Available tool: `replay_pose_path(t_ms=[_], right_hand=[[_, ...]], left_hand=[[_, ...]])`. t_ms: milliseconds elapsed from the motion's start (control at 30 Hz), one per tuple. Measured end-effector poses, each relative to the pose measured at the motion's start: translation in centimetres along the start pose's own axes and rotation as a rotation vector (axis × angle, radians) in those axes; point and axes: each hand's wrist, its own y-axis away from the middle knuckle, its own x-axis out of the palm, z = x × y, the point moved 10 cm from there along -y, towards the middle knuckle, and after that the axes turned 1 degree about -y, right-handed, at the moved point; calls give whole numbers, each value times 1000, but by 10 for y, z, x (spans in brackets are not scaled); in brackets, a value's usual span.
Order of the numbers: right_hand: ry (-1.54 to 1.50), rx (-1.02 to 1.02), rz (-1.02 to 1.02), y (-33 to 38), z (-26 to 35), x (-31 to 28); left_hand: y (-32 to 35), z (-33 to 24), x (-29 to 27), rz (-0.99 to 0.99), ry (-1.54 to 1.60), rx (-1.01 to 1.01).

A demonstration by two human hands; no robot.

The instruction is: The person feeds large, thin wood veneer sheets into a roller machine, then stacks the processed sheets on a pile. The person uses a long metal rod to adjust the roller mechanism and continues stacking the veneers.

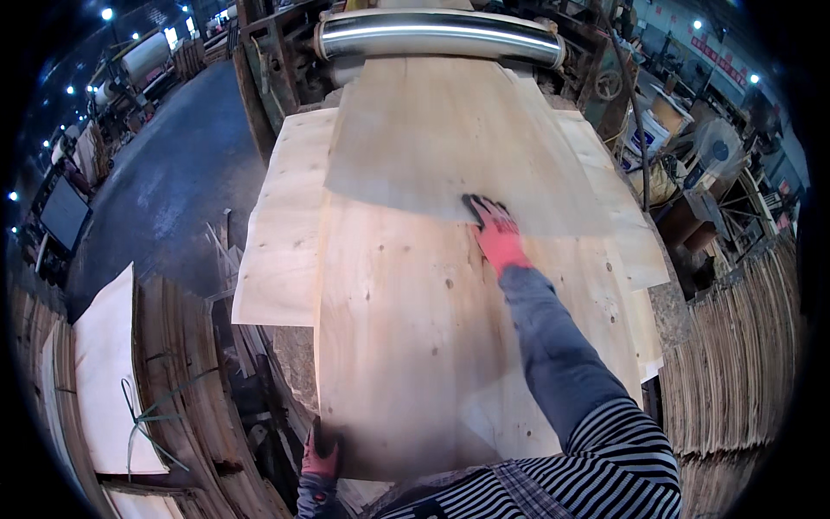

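Fingers of your right hand [500, 235] reach forward, slightly parted, with nothing seen in their hold, at the near edge of one upper sheet [450, 130]. It lies over one knotty lower sheet [389, 346] and stretches toward one roller [441, 39]. Your left hand [321, 454] bends at the lower sheet's near left corner; whether its fingers grip, I cannot tell. You wear two gloves [504, 251]. One tall stack [735, 355] stands to your right.

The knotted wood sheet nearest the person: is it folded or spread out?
Spread out: the wood sheet lies with its broad face showing and no fold visible.
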Motion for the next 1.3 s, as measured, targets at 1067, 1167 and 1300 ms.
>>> replay_pose_path(t_ms=[1067,1167,1300], right_hand=[[-115,-198,459,335,147,-170],[-98,-120,340,259,143,-161],[-60,-163,195,178,115,-118]], left_hand=[[37,-120,-75,148,575,405],[14,0,-56,-216,-79,34],[25,72,12,182,-112,-434]])
